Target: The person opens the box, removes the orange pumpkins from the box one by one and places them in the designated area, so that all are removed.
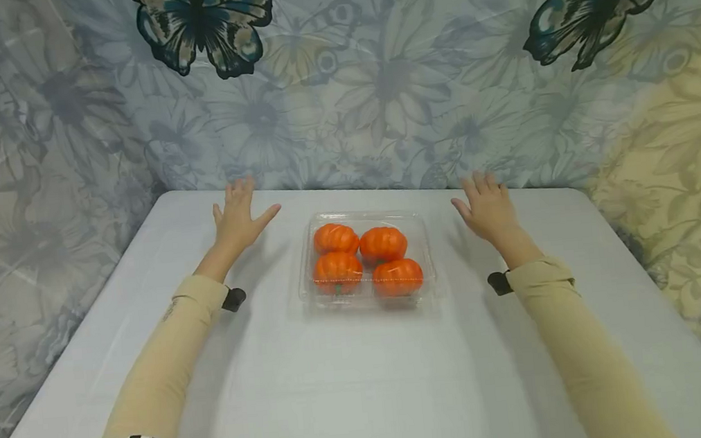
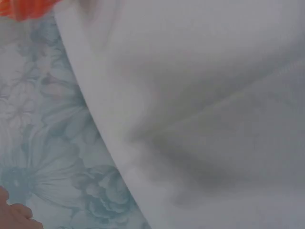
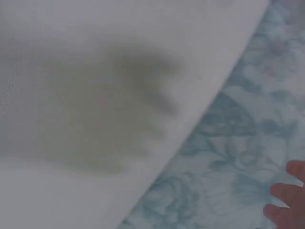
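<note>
A clear plastic clamshell box (image 1: pixel 368 299) sits on the white table, with several small orange pumpkins (image 1: pixel 382 244) inside. To its left, my left hand (image 1: pixel 240 218) is held out with fingers straight and thumb spread, holding nothing. On the other side of the box, my right hand (image 1: pixel 488 207) is likewise stretched out, fingers extended and nothing in it. In the left wrist view a bit of an orange pumpkin (image 2: pixel 28 8) shows at the top corner, and the left fingertips (image 2: pixel 19 215) at the bottom corner. Right fingers (image 3: pixel 286 194) enter the right wrist view at its lower right.
The white table (image 1: pixel 341 394) reaches back to a wall hanging (image 1: pixel 378 105) printed with flowers and butterflies. Shadows of both arms fall on the tabletop. Dark wrist-worn cameras (image 1: pixel 234 299) stick out at the cuffs.
</note>
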Motion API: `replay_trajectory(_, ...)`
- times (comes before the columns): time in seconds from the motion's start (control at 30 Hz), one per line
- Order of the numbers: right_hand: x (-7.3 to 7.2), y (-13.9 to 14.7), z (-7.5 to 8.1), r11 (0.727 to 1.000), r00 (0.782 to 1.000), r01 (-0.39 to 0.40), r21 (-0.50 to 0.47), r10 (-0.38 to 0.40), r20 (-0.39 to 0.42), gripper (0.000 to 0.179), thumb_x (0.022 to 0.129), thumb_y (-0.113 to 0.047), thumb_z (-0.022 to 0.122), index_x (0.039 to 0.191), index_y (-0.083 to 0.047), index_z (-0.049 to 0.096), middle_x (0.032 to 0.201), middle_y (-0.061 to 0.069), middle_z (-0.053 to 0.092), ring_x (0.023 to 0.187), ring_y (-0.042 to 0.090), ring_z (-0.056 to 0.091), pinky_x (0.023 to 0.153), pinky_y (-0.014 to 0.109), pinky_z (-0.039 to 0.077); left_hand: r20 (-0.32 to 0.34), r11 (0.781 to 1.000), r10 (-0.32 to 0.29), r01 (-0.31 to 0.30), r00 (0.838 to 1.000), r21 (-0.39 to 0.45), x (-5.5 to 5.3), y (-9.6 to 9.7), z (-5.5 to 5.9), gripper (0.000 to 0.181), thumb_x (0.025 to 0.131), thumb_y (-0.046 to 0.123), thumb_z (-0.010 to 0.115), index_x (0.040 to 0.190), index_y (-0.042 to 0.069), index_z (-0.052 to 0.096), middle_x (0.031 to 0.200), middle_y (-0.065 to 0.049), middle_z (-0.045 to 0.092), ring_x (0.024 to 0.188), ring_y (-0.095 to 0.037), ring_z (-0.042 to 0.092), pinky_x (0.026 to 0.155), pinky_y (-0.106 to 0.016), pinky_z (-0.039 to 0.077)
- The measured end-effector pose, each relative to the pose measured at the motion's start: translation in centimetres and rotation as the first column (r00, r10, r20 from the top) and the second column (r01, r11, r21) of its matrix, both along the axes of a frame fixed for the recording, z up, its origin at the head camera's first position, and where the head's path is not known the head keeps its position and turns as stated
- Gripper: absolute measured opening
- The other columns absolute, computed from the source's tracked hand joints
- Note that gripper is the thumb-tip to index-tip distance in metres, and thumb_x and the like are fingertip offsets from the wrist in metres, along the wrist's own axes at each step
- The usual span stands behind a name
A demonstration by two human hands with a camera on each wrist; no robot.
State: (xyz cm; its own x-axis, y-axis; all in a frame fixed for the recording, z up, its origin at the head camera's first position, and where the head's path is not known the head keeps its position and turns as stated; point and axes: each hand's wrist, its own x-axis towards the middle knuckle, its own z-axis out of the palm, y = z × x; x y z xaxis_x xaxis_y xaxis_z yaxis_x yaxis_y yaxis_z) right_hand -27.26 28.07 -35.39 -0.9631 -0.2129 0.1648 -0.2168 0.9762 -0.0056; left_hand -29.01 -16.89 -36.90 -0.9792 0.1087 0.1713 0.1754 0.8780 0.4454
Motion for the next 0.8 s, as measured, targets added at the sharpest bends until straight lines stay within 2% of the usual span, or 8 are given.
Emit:
replay_trajectory(0.17,2.9,-0.1,1.4,0.960,0.989,-0.078,-0.269,0.041,-0.141,0.059,0.096,-0.033,0.039,0.134,0.012,0.027,0.135,0.032,0.026,0.126,0.043,0.019,0.101,0.055,0.016,-0.094,0.960,0.005,0.022,0.996,0.281,2.4,0.3,1.2,0.085,0.086,0.054,0.048,0.143,0.003,0.010,0.146,-0.017,0.009,0.132,-0.028,0.001,0.104,-0.053,0.005)
replay_trajectory(0.3,5.8,-0.6,1.5,0.817,0.958,-0.213,-0.536,0.068,-0.278,0.054,0.096,-0.028,0.042,0.133,0.010,0.032,0.136,0.026,0.031,0.126,0.037,0.025,0.104,0.045,0.018,-0.163,0.876,-0.028,0.102,0.986,0.471,4.9,0.9,2.1,0.082,0.087,0.051,0.047,0.142,0.002,0.012,0.146,-0.014,0.012,0.132,-0.024,0.011,0.106,-0.038,0.013)
replay_trajectory(0.4,7.8,-1.8,1.1,0.694,0.878,-0.397,-0.600,0.097,-0.469,0.047,0.095,-0.024,0.045,0.126,0.011,0.043,0.129,0.023,0.042,0.121,0.034,0.035,0.102,0.040,0.025,-0.258,0.799,-0.104,0.235,0.961,0.553,6.9,1.3,2.3,0.086,0.085,0.057,0.044,0.142,0.001,0.012,0.146,-0.013,0.012,0.132,-0.021,0.012,0.106,-0.033,0.013)
replay_trajectory(0.5,9.3,-3.4,0.6,0.628,0.788,-0.532,-0.568,0.121,-0.604,0.046,0.094,-0.026,0.048,0.119,0.012,0.049,0.123,0.023,0.049,0.116,0.033,0.043,0.099,0.036,0.032,-0.362,0.697,-0.164,0.368,0.917,0.615,8.8,1.7,2.2,0.094,0.081,0.058,0.051,0.142,-0.001,0.011,0.146,-0.013,0.012,0.133,-0.020,0.011,0.107,-0.034,0.013)
replay_trajectory(0.53,9.8,-3.9,0.4,0.614,0.779,-0.547,-0.569,0.125,-0.614,0.047,0.093,-0.027,0.048,0.119,0.012,0.049,0.123,0.023,0.049,0.115,0.033,0.043,0.099,0.033,0.033,-0.383,0.653,-0.174,0.398,0.907,0.645,9.4,1.9,2.0,0.095,0.080,0.055,0.055,0.142,-0.001,0.009,0.146,-0.013,0.012,0.133,-0.020,0.010,0.107,-0.034,0.012)
replay_trajectory(0.7,12.8,-6.6,0.5,0.524,0.835,-0.513,-0.680,0.120,-0.537,0.045,0.092,-0.012,0.051,0.124,0.018,0.040,0.127,0.031,0.040,0.118,0.039,0.037,0.099,0.026,0.031,-0.354,0.383,-0.159,0.388,0.922,0.839,11.8,3.1,0.8,0.094,0.082,0.022,0.066,0.143,0.006,-0.004,0.148,-0.004,0.009,0.133,-0.014,0.009,0.107,-0.033,0.010)
replay_trajectory(0.77,14.1,-7.6,0.4,0.483,0.855,-0.492,-0.724,0.109,-0.508,0.046,0.090,-0.006,0.051,0.124,0.020,0.035,0.127,0.034,0.036,0.119,0.041,0.034,0.101,0.028,0.029,-0.321,0.331,-0.148,0.352,0.936,0.875,12.6,3.6,0.4,0.092,0.082,0.007,0.063,0.143,0.009,-0.006,0.148,-0.003,0.008,0.133,-0.013,0.010,0.107,-0.032,0.010)
replay_trajectory(0.8,14.6,-8.1,0.2,0.463,0.858,-0.489,-0.739,0.106,-0.502,0.047,0.089,-0.004,0.052,0.124,0.021,0.034,0.128,0.035,0.035,0.120,0.041,0.032,0.101,0.028,0.028,-0.308,0.339,-0.147,0.341,0.940,0.877,13.0,3.8,0.3,0.091,0.082,0.001,0.062,0.143,0.008,-0.006,0.148,-0.003,0.008,0.133,-0.014,0.010,0.107,-0.032,0.011)
